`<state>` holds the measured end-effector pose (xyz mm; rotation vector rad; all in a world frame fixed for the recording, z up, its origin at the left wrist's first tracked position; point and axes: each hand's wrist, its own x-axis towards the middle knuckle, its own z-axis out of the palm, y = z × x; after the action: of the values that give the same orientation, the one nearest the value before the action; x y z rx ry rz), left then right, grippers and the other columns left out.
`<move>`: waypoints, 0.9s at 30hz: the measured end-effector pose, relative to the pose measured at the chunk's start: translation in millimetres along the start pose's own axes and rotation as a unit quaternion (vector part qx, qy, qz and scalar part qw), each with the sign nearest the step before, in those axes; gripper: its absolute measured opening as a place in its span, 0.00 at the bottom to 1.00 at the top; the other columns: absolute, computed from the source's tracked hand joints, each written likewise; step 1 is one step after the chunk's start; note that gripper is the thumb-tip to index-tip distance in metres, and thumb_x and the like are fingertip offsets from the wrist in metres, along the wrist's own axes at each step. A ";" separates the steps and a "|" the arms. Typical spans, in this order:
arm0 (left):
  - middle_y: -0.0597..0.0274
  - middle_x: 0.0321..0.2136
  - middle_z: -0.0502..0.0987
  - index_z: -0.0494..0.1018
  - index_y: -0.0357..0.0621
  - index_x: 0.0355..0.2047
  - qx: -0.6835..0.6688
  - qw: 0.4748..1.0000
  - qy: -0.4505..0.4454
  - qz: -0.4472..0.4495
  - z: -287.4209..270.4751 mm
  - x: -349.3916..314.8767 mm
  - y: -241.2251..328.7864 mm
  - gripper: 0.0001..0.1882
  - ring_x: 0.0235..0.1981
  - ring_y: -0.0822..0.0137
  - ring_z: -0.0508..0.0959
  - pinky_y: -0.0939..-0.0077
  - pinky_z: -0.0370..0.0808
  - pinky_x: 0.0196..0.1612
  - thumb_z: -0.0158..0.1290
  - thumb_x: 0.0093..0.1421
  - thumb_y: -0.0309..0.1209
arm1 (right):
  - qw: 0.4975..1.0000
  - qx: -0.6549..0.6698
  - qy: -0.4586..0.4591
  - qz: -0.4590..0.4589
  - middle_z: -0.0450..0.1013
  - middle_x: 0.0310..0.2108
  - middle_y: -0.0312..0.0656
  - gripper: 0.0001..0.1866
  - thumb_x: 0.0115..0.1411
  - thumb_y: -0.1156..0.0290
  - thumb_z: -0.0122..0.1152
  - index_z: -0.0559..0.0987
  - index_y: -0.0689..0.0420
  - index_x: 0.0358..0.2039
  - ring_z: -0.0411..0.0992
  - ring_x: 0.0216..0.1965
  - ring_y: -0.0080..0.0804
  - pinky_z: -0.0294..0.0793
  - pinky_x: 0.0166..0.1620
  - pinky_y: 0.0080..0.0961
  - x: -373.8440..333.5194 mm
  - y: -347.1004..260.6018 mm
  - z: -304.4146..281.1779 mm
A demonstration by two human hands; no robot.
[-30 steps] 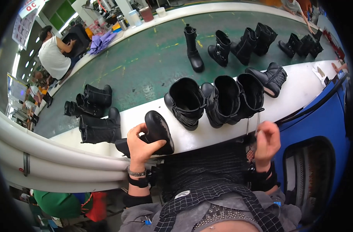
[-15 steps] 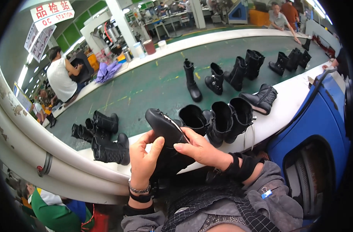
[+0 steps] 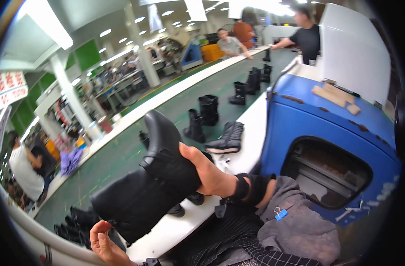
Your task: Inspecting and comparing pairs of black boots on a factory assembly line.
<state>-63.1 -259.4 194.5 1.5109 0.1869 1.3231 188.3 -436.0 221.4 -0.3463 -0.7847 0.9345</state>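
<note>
We held a black boot (image 3: pixel 153 177) up off the white bench edge (image 3: pixel 176 228), lying tilted with the toe pointing far and up and the shaft opening toward the near left. Our right hand (image 3: pixel 207 175) was wrapped around the ankle part from the right side, thumb on top, fingers hidden behind the boot, so it was closed on the boot. Our left hand (image 3: pixel 105 241) sat under the shaft end at the near left, palm up, fingers half curled; it touched or nearly touched the shaft, and we could not tell if it really gripped it.

Judging by looks, the boot was fairly heavy for one hand, with a stiff sole and toe and a softer shaft that sagged a bit. The surface looked matte, not slippery. Best hold seemed to be at the ankle, where the strap gave some purchase, with the other hand supporting the shaft from below. Not fragile.

More black boots: a small pile (image 3: pixel 74 221) at the near left on the green belt (image 3: pixel 122 155), one boot lying on its side (image 3: pixel 229 137) just beyond ours on the bench, upright pairs (image 3: pixel 202 117) farther along the belt. A blue machine (image 3: pixel 326 133) with a dark opening stood at the right, close to our right arm. Other people (image 3: pixel 231 44) worked at the far end and one person (image 3: pixel 20 170) at the left.
</note>
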 end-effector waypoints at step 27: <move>0.60 0.34 0.79 0.76 0.39 0.39 -0.193 0.940 0.014 -0.280 16.5 97.9 -207.0 0.15 0.32 0.72 0.77 0.79 0.75 0.38 0.52 0.63 0.40 | 0.953 -0.050 0.147 -0.261 0.77 0.45 0.46 0.29 0.59 0.45 0.53 0.76 0.59 0.47 0.77 0.45 0.40 0.74 0.53 0.41 43.3 -153.8 -93.2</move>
<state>88.2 -114.7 100.2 1.0020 0.3263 0.8579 361.6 -482.1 267.0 -0.3338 -0.6042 0.3364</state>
